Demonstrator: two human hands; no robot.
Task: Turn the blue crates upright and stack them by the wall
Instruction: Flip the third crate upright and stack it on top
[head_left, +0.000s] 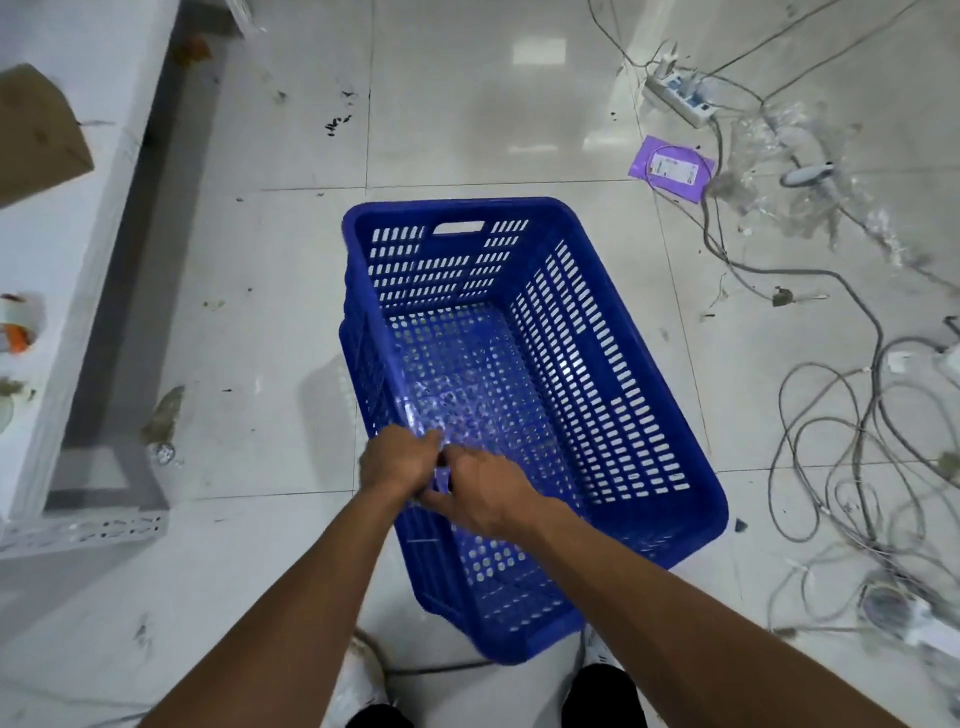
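A blue slotted plastic crate (613, 374) stands upright on the tiled floor in the middle of the head view, its open top facing me. A second blue crate (356, 364) seems nested under it, showing only along the left side. A clear plastic sheet (431, 410) lies inside against the left wall. My left hand (397, 460) and my right hand (480, 496) meet over the crate's near-left rim, fingers curled. Both seem to pinch the clear plastic there, though the grip is partly hidden.
A white shelf unit (67, 291) with a cardboard box (36, 130) stands at the left. Tangled cables (852, 467), power strips (680, 93), a purple packet (670, 167) and crumpled clear plastic litter the floor at the right. My shoes show at the bottom.
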